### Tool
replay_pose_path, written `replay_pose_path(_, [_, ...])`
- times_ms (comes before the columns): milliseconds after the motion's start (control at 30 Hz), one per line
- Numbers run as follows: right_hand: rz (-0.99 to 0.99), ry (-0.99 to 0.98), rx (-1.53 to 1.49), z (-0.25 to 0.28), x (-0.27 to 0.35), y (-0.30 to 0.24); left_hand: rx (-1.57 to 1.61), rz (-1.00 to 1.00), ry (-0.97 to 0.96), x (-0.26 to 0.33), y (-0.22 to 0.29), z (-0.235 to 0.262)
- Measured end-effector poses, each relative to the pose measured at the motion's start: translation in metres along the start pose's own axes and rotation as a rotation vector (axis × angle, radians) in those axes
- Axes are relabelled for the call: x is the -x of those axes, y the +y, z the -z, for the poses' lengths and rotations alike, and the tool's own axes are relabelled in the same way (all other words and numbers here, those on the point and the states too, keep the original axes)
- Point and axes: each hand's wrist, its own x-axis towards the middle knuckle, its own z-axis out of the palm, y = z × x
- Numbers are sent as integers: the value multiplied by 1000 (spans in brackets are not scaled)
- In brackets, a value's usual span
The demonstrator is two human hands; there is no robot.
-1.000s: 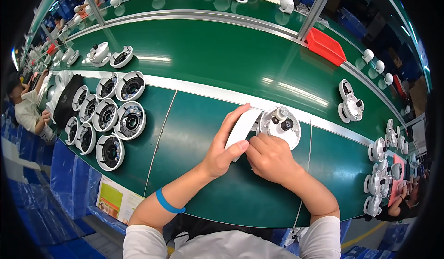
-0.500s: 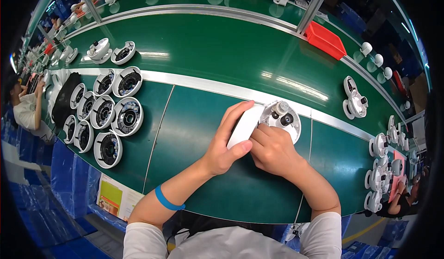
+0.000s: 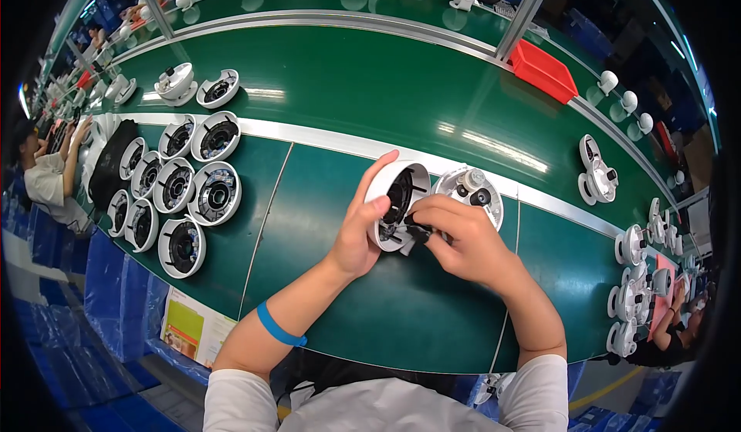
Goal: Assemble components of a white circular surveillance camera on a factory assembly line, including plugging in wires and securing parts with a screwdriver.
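My left hand (image 3: 364, 227) grips a white round camera housing (image 3: 399, 200) tilted on its edge, its dark open inside turned toward my right hand. My right hand (image 3: 461, 240) pinches a small black part (image 3: 419, 226) at the housing's lower rim. Just behind my right hand a white dome camera base (image 3: 472, 189) with black lens parts lies flat on the green table (image 3: 324, 200).
Several white round housings (image 3: 208, 193) lie in a cluster at the left. More camera units (image 3: 598, 179) stand along the right edge. A red bin (image 3: 543, 71) sits at the back right. Other people work at the far left and lower right.
My left hand has turned the white housing so that its open inside now faces me, and my right hand has moved onto its lower rim with a small black part.
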Motion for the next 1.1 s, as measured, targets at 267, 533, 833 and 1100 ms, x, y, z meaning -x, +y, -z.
replay_pose_path(267, [149, 0, 23, 2, 8, 8, 77, 76, 84, -4, -11, -3])
replay_pose_path(533, [217, 108, 178, -17, 4, 12, -64, 30, 20, -3, -14, -4])
replay_pose_path(833, [316, 140, 418, -22, 7, 12, -56, 45, 33, -1, -12, -7])
replay_pose_path(1100, [310, 153, 446, -19, 9, 7, -32, 13, -23, 1, -16, -4])
